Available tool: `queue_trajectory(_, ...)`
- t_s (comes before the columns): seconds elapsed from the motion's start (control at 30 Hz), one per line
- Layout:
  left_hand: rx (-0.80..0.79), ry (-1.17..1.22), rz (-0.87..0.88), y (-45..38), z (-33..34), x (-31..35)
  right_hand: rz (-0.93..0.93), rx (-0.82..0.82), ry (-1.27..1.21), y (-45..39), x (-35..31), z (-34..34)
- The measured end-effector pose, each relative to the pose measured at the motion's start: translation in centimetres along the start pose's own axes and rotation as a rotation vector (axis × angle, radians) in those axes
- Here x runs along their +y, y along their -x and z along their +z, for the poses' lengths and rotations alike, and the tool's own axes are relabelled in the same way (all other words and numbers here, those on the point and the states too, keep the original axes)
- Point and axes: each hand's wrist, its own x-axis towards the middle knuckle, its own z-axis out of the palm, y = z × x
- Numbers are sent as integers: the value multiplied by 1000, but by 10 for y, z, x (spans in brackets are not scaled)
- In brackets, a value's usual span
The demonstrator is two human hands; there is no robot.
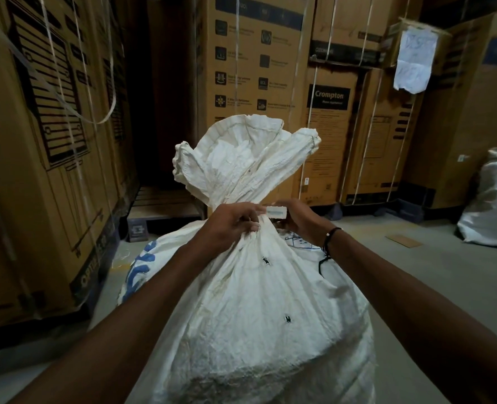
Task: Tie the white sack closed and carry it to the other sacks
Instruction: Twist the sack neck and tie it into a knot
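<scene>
A full white sack stands upright right in front of me, its mouth gathered into a narrow neck with the loose top flaring above. My left hand is closed around the neck from the left. My right hand pinches a small white tie tag against the neck on the right. A thin white band runs between both hands across the neck. Blue print shows on the sack's left side.
Tall strapped cardboard cartons wall the left and back. Another white sack sits on the floor at the far right. A wooden pallet lies behind the sack. Grey floor stretches to the right, with a cardboard scrap.
</scene>
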Motion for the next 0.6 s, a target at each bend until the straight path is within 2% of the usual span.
queue_trajectory(0.17, -6, -102, -109, -7, -7, -10, 37, 45, -264, -4, 6, 6)
queue_trajectory(0.33, 52, -172, -242, -19, -9, -2, -4, 30, -223, 4, 10, 11)
queue_trajectory(0.5, -53, -158, -289, -19, -16, 12, -19, -20, -327, 15, 25, 16)
queue_trajectory(0.6, -43, -121, -310, -14, -19, 16, -1, -64, -393, 21, 27, 17)
